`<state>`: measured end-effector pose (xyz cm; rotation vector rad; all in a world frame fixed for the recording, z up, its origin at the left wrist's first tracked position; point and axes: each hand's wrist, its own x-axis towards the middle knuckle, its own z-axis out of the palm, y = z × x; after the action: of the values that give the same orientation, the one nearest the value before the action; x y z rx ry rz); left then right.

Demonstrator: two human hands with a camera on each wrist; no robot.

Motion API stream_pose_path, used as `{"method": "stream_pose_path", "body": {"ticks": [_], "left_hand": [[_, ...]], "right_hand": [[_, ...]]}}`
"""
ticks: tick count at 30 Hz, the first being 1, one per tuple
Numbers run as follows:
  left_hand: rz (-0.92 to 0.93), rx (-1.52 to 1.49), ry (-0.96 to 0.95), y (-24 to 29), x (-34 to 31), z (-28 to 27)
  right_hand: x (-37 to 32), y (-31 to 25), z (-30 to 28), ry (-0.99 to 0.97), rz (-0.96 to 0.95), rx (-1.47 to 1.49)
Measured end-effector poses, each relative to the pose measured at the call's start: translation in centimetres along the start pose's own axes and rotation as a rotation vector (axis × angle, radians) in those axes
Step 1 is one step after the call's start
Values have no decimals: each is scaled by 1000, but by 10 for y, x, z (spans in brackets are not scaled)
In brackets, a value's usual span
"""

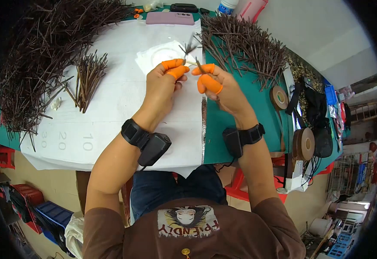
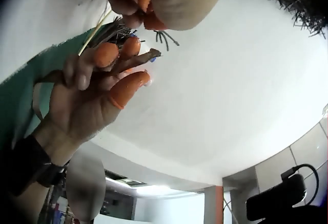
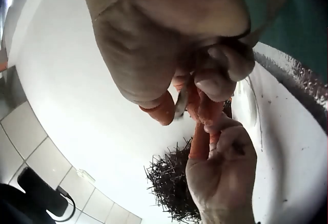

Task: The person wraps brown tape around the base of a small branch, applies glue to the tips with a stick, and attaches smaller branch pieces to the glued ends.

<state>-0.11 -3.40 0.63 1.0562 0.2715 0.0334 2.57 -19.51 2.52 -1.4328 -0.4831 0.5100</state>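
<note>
My left hand point(image 1: 162, 84), with orange finger cots on thumb and forefinger, pinches a small dark branched twig point(image 1: 187, 48). Its forked tips point up and away, blurred in the head view. A pale thin stem point(image 1: 191, 63) sticks out beside the left fingertips toward the right. Close by on the right, my right hand point(image 1: 224, 88) also wears orange finger cots and pinches a brown strip of tape point(image 2: 137, 61) between thumb and fingers. The strip's loose end juts past the fingertips in the left wrist view, and more of it loops behind the hand. Curled fingers partly hide both grips.
A large heap of dark twigs point(image 1: 29, 56) covers the left side, with a smaller bundle point(image 1: 87, 80) beside it. More twigs point(image 1: 249, 45) lie on the green mat point(image 1: 236, 125) at right, near brown tape rolls point(image 1: 279, 98). A purple phone point(image 1: 170, 18) lies at the back.
</note>
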Motion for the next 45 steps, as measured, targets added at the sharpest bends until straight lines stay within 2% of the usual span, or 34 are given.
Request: {"method": "stream_pose_path", "body": {"ticks": [2,6,8,12,15,20,23,26,29,32,35,38,40,42,45], "left_hand": [[15,-193,-67,-1,2,-3],[-61,-432,-201,5,-1,-2],[-58,-436,-249,6,-3,-1],[-28,-273,-289,1,-2,-1],[-51,-200,-184,0,-2,-1],[-18,-316,-127,7,4,-6],[-9,-363,-114,7,7,-9],[7,-389,-94,8,10,-11],[25,-451,-111,7,16,-16],[41,-498,-148,9,24,-25],[43,-544,-123,10,28,-26],[82,-574,-95,15,27,-26],[80,-603,-81,15,32,-30],[98,-611,-65,18,31,-32],[94,-597,-90,17,32,-32]], "right_hand": [[1,4,-7,-95,77,194],[2,6,-13,-76,176,311],[3,7,-16,-41,208,336],[6,8,-13,26,245,207],[5,7,-10,16,193,138],[7,13,-21,121,92,60],[4,7,-30,166,193,107],[5,-4,-35,142,229,-117],[-12,-34,-33,126,313,-497],[-43,-50,-61,107,379,-713],[-85,-67,-72,99,443,-779],[-115,-79,-89,204,430,-567],[-120,-92,-103,192,342,-558],[-117,-113,-113,220,395,-568],[-100,-127,-127,128,422,-620]]}}
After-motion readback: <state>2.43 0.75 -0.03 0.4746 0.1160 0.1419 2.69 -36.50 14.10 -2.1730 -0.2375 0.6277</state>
